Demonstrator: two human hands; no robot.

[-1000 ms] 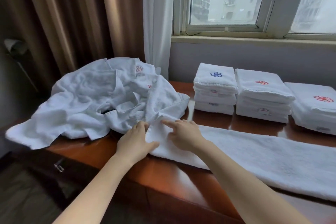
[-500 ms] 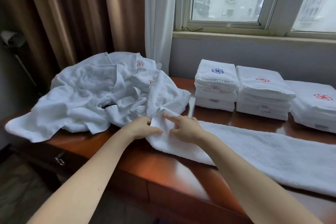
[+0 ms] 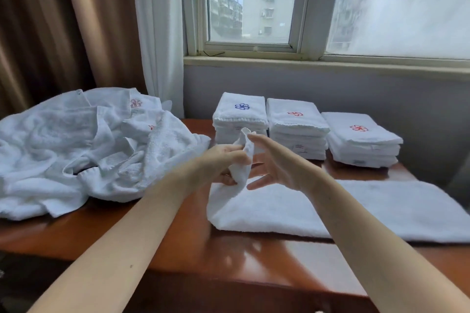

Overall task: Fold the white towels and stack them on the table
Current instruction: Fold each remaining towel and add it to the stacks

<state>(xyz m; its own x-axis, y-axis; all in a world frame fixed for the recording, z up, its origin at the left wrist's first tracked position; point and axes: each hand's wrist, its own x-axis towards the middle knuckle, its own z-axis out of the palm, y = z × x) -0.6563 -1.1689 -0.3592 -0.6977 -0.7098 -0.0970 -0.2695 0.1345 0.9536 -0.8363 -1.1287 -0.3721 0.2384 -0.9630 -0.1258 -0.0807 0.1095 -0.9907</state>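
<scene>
The left hand (image 3: 226, 162) pinches the left end of the towel (image 3: 330, 208), raised at frame center; the rest lies flat toward the right edge. The right hand (image 3: 276, 169) is spread just beside it. Bare table (image 3: 229, 254) shows in front; a pile (image 3: 76, 155) lies at left, and stacks (image 3: 296, 129) stand behind.

**Matt terry on polished wood**

The table (image 3: 229, 256) is reddish-brown wood, smooth and glossy, with pale reflections in the lower middle of the frame. The long towel (image 3: 330, 208) lying on it is white terry cloth, matt and nubbly. Its end crumples limply where the left hand (image 3: 223, 162) grips it. The heap of towels (image 3: 63, 155) at left and the folded stacks (image 3: 297, 119) at centre are the same looped cloth, with stitched red and blue emblems. The brown curtain (image 3: 63, 20) at upper left is smooth, faintly sheened fabric.
</scene>
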